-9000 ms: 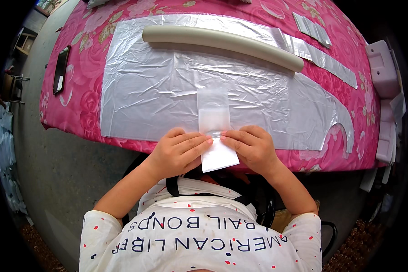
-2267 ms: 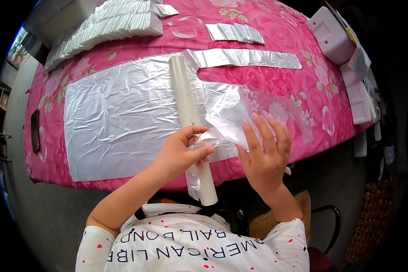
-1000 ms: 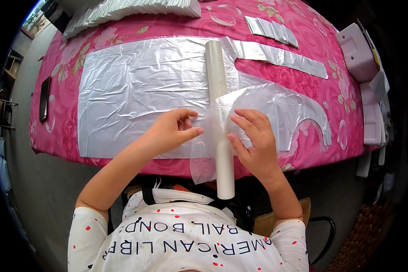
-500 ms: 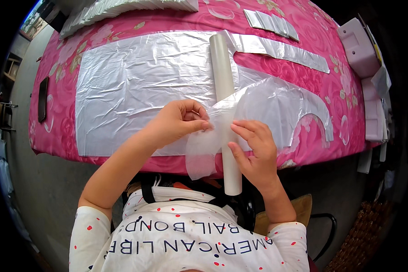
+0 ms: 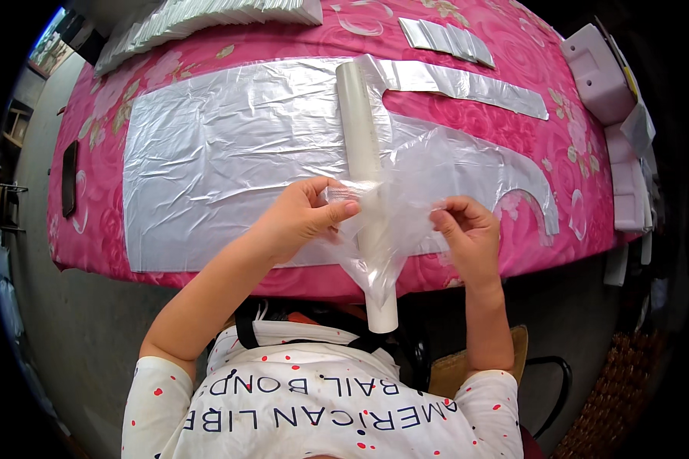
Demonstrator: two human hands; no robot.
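Observation:
A thin clear plastic piece (image 5: pixel 402 206) is stretched between both hands above the table's near edge. My left hand (image 5: pixel 302 218) pinches its left edge; my right hand (image 5: pixel 467 229) pinches its right edge. Under the piece a long white tube (image 5: pixel 364 153) lies lengthwise toward me, its near end (image 5: pixel 383 317) sticking out past the table edge. A large clear plastic sheet (image 5: pixel 230 153) is spread flat on the pink flowered tablecloth (image 5: pixel 99 222), under the tube.
A stack of folded clear plastic pieces (image 5: pixel 207 11) lies at the far left. Smaller folded pieces (image 5: pixel 444 38) and a long plastic strip (image 5: pixel 475 84) lie at the far right. A dark phone (image 5: pixel 70 177) rests at the left edge. White boxes (image 5: pixel 601 73) stand at the right.
My hands have moved apart, spreading the clear plastic piece wider over the tube. The tube has stayed lengthwise on the sheet.

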